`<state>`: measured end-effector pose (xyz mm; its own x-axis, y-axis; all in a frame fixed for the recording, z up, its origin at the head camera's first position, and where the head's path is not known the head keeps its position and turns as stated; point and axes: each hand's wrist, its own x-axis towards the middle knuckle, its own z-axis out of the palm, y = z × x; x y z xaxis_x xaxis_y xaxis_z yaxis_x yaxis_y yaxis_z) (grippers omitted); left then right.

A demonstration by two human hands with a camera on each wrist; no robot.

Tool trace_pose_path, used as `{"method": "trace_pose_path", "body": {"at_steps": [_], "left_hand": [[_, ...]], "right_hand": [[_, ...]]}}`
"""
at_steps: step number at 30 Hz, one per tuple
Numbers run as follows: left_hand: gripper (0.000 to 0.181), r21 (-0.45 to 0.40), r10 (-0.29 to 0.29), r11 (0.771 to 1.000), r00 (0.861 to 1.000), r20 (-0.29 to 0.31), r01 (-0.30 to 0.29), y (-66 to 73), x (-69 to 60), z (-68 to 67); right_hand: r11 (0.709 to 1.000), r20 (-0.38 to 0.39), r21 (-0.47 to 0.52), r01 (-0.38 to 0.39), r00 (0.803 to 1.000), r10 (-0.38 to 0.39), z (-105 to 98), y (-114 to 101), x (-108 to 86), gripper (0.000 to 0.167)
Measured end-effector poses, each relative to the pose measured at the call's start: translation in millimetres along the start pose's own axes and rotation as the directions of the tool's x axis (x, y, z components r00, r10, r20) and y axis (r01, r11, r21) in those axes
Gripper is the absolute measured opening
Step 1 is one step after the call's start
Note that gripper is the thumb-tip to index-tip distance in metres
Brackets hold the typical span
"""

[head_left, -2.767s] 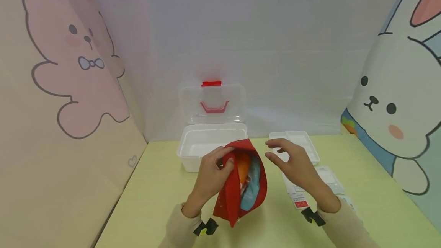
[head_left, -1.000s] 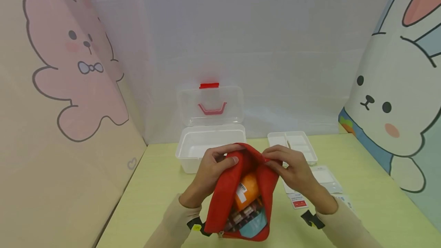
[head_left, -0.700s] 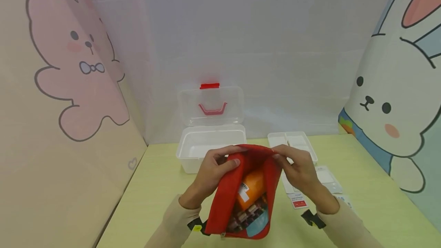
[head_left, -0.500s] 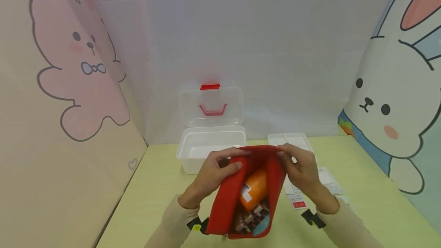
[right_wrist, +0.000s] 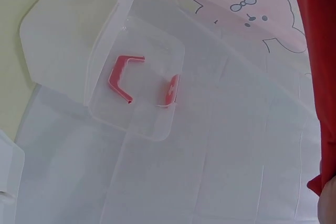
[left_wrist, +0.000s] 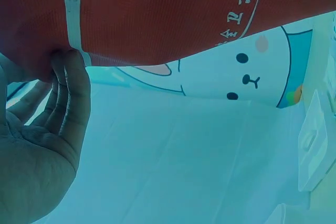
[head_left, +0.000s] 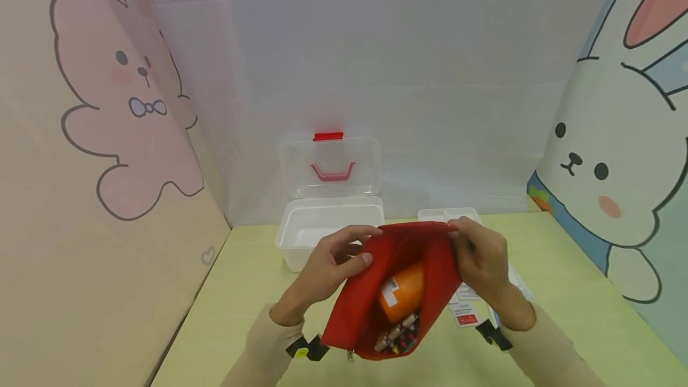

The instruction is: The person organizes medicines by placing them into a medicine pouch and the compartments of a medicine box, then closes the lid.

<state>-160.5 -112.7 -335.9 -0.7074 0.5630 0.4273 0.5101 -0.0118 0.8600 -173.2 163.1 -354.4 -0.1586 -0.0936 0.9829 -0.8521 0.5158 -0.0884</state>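
Head view: Bag (head_left: 360,300) is held above near side of table (head_left: 258,291), mouth open. L hand (head_left: 326,267) grips L side of rim; R hand (head_left: 484,258) pinches R far corner. Vs. 2.8 s ago: R hand was off bag, now on it. Vs. 0.5 s ago: R hand has shifted R; mouth is wider, far rim straighter. Blue packet, visible then at near R inside bag, is now out of sight. Orange pack (head_left: 404,294) remains inside; small items (head_left: 395,338) next to it are blurred, type unclear. Box (head_left: 289,255), far L, lid (head_left: 352,151) up: pos. unchanged. Tray (head_left: 450,214), far R, is mostly hidden by bag & R hand. Card (head_left: 465,315): print too small to read.

L wrist view: bag exterior w/ white print (left_wrist: 236,14); L fingers bent against its edge. Thumb contact unclear.

R wrist view: box & lid visible; bag and R hand cut off by frame, so grip n/a here.
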Motion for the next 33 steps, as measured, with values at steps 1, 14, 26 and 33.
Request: {"method": "trace_pose_path", "body": {"at_steps": [1, 14, 26, 33], "left_hand": [[0.033, 0.000, 0.009, 1.000, 1.000, -0.012, -0.009, 0.1, -0.5, -1.3], [0.032, -0.103, -0.024, 0.995, 0.958, -0.284, -0.005, -30.3, -9.1, -21.2], [0.054, -0.439, 0.180, 0.865, 0.967, -0.183, -0.244, -57.2, -21.2, -8.5], [0.044, -0.277, 0.210, 0.929, 0.966, -0.153, -0.246, -58.1, -29.2, 14.8]], "right_hand": [[1.000, -0.012, -0.007, -0.002, 1.000, 0.001, -1, 0, 0.3, 0.043], [0.981, -0.195, -0.073, -0.180, 0.967, 0.163, -9, 6, 3.2, 0.046], [0.934, -0.351, 0.000, -0.358, 0.874, 0.335, -9, 8, 8.0, 0.045], [0.906, -0.382, 0.113, -0.409, 0.823, 0.420, -6, 11, 7.6, 0.044]]}}
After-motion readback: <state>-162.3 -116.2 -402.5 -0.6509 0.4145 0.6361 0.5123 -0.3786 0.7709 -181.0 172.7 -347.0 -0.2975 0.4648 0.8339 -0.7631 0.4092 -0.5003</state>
